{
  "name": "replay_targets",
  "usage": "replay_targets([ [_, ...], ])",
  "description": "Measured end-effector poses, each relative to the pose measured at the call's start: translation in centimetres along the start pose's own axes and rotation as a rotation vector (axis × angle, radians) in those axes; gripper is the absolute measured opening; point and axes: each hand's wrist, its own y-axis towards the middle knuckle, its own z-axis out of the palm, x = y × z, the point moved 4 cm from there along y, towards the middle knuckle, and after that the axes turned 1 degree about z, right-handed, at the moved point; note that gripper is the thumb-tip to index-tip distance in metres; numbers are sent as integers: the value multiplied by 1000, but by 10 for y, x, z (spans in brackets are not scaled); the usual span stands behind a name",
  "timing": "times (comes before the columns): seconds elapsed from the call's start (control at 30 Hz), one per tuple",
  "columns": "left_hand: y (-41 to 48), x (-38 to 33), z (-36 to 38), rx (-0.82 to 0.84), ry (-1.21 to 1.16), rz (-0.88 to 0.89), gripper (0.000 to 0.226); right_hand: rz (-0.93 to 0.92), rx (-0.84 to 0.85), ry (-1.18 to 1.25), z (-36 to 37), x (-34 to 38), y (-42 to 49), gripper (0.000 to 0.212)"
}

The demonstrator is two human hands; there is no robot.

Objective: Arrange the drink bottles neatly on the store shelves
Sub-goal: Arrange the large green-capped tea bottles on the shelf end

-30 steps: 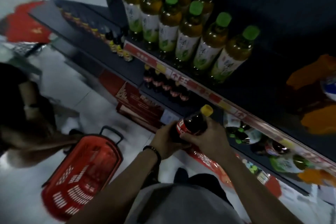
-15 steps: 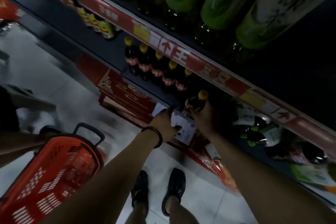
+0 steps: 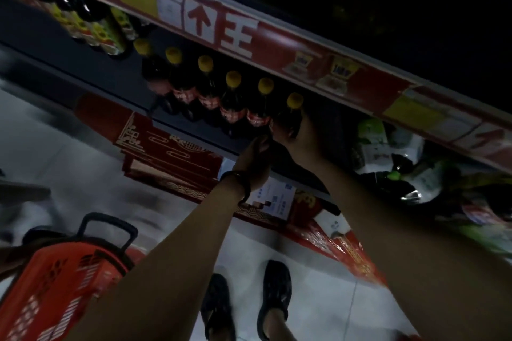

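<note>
A row of dark drink bottles with yellow caps and red labels (image 3: 232,102) stands on the lower shelf (image 3: 199,133). At the row's right end stands one more dark yellow-capped bottle (image 3: 294,104), and my right hand (image 3: 297,138) is wrapped around its body. My left hand (image 3: 256,158), with a black band on the wrist, touches the base of that bottle at the shelf's front edge; its fingers are partly hidden. Above runs the upper shelf's red price strip (image 3: 277,44).
A red wheeled basket (image 3: 55,285) stands on the floor at lower left. Red gift boxes (image 3: 166,158) sit under the shelf. Toppled green-and-white bottles (image 3: 388,160) lie on the shelf to the right. My shoes (image 3: 249,302) are below on the tiled floor.
I have bent lower and carried the bottle from chest height down to the lower shelf, at the right end of the yellow-capped row. The green-capped bottles above have left the view.
</note>
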Motion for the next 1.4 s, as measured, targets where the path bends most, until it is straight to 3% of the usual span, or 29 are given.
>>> replay_targets([
  [0.1,0,7,3,-69,-15,18,58,0,8,4,4,-17,-14,82],
  [0.17,-6,9,12,-86,46,38,46,42,-28,1,-1,-42,-32,66],
  [0.27,-13,16,42,43,194,37,43,135,-183,-129,-41,-81,-80,41],
  [0.37,-17,13,87,195,294,18,45,215,-314,-197,-94,-114,-134,31],
  [0.5,-15,-9,153,281,246,23,39,389,-479,-313,-149,-166,-171,31],
  [0.63,-3,-26,218,302,25,-119,45,625,-357,-120,-179,-210,-170,32],
  [0.73,13,-32,258,269,-137,-258,46,836,-363,369,-184,-229,-167,35],
  [0.8,26,-35,277,225,-222,-333,45,877,-355,627,-183,-233,-160,31],
  [0.87,40,-33,292,176,-322,-398,53,843,-321,697,-183,-237,-149,26],
  [0.9,48,-29,297,142,-367,-408,61,829,-310,746,-183,-240,-145,25],
  [1.0,73,-16,310,128,-478,-453,120,838,-318,860,-180,-244,-136,26],
  [1.03,75,-16,313,118,-483,-451,120,839,-328,870,-181,-245,-135,23],
  [1.13,70,-22,310,47,-357,-364,61,817,-356,858,-182,-244,-134,13],
  [1.17,64,-22,307,19,-266,-337,52,809,-372,828,-181,-241,-135,15],
  [1.3,29,-19,279,-61,138,-201,45,755,-408,490,-175,-235,-152,22],
  [1.4,-3,-18,254,-125,287,-106,36,574,-377,155,-169,-222,-177,13],
])
